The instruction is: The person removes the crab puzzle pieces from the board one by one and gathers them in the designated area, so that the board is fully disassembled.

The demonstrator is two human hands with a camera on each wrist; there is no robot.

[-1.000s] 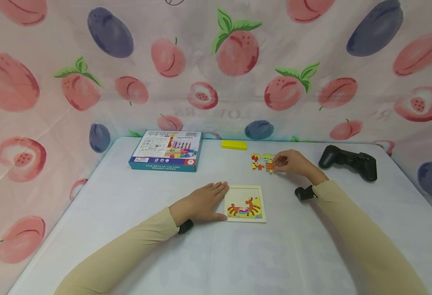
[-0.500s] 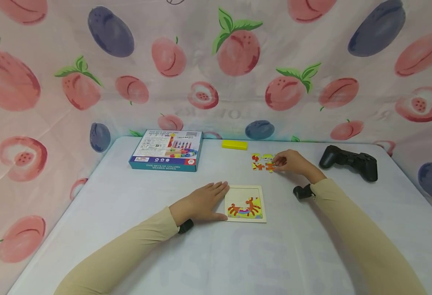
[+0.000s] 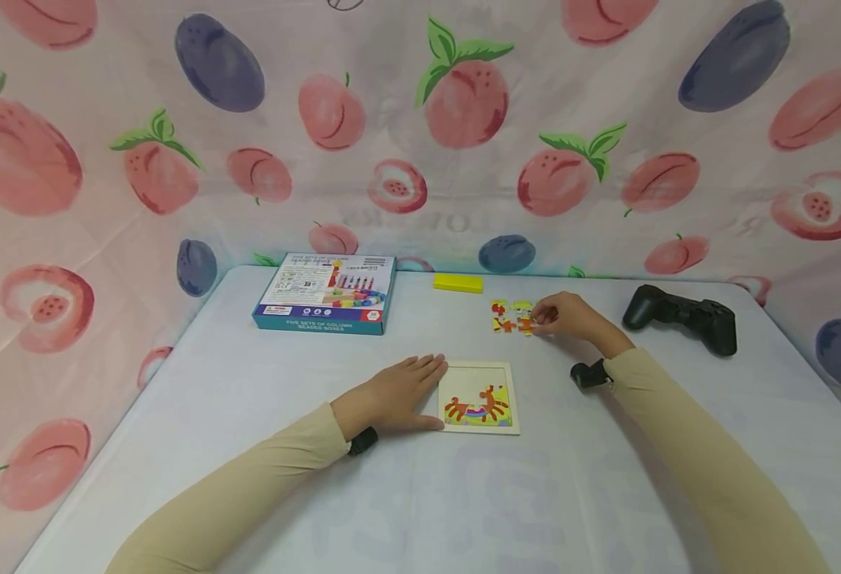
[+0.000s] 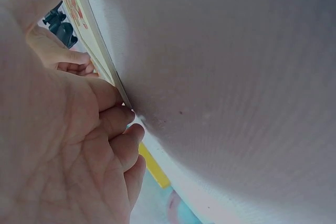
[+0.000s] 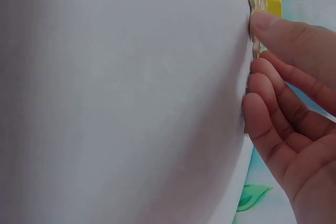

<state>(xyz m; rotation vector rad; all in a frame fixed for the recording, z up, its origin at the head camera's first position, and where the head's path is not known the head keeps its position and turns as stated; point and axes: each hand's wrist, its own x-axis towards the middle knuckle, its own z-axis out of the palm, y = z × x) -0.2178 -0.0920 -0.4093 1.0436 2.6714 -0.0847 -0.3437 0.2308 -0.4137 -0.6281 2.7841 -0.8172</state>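
A square wooden puzzle tray (image 3: pixel 479 365) lies on the table in the head view, its lower part filled with pieces showing a reddish-orange animal over a rainbow. My left hand (image 3: pixel 398 393) rests flat against the tray's left side, fingers extended along its edge; the left wrist view shows the fingertips at the wooden rim (image 4: pixel 105 56). Farther back, several loose puzzle pieces (image 3: pixel 504 317) lie grouped together. My right hand (image 3: pixel 566 316) is at their right side, thumb and fingers curled around a puzzle piece (image 5: pixel 254 30) at the table surface, which they mostly hide.
A yellow block (image 3: pixel 458 283) lies near the back edge. At the back left is a flat boxed bead set (image 3: pixel 323 293). A black game controller (image 3: pixel 680 319) sits right of my right hand. A fruit-print cloth (image 3: pixel 456 183) hangs behind the white table.
Both hands stay almost where they were; the right wrist shifts very slightly to the left. The tray and the loose pieces stay in place.
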